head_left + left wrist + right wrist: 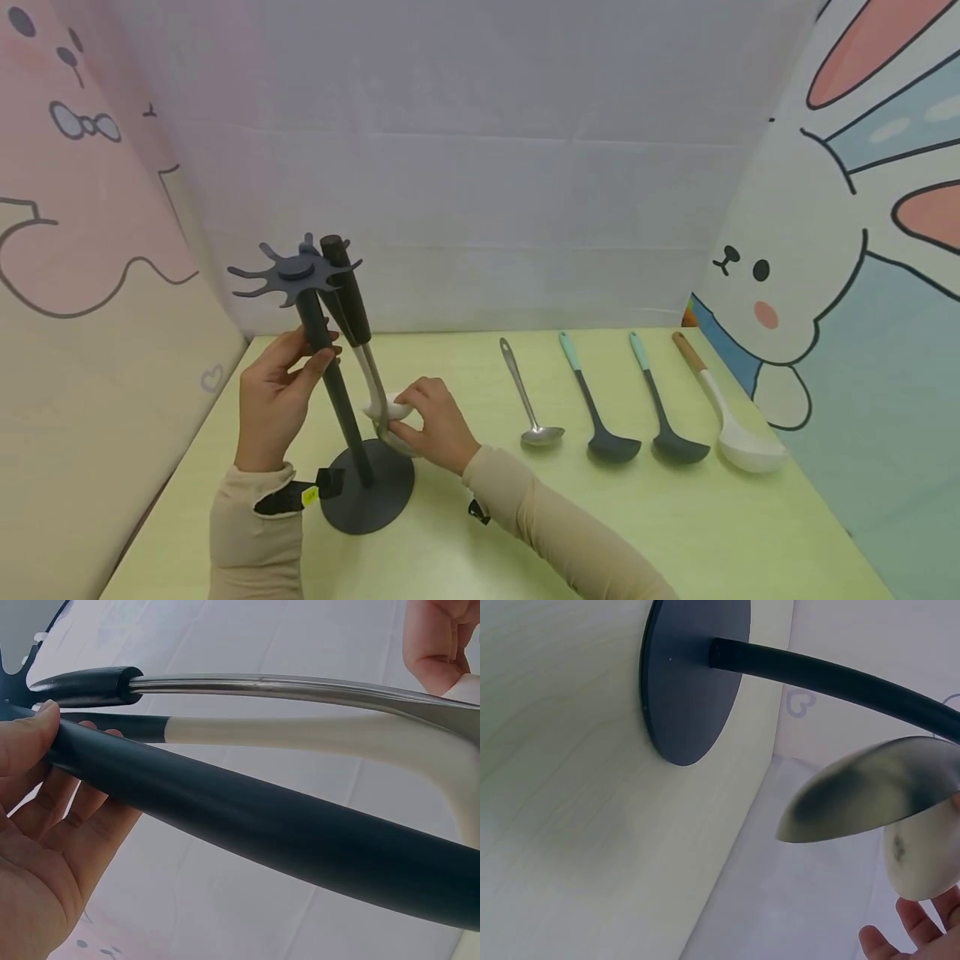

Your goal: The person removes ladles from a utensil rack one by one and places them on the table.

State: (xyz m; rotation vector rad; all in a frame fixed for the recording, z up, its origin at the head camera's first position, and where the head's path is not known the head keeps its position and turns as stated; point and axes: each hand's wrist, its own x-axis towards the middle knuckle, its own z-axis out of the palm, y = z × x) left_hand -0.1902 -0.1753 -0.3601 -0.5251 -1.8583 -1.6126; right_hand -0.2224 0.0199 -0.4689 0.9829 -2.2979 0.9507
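Observation:
A dark utensil stand (367, 504) has a round base, a pole and a hooked top. In the head view my left hand (277, 400) grips the upper pole, thumb in front. A steel ladle (372, 371) with a black handle (347, 292) hangs from the hooks, its bowl (877, 791) low beside the pole. Behind it hangs a white ladle (277, 736) with a dark handle end. My right hand (438, 425) pinches the white ladle's bowl (919, 859), close beside the steel bowl. Part of that grip is hidden by the steel ladle.
To the right on the pale table (480, 533) lie a small steel ladle (536, 433), two dark ladles (613, 446) (678, 447) with mint handles, and a white ladle (750, 446) with a wooden handle end. Printed cloth walls (487, 208) enclose the table's back and sides.

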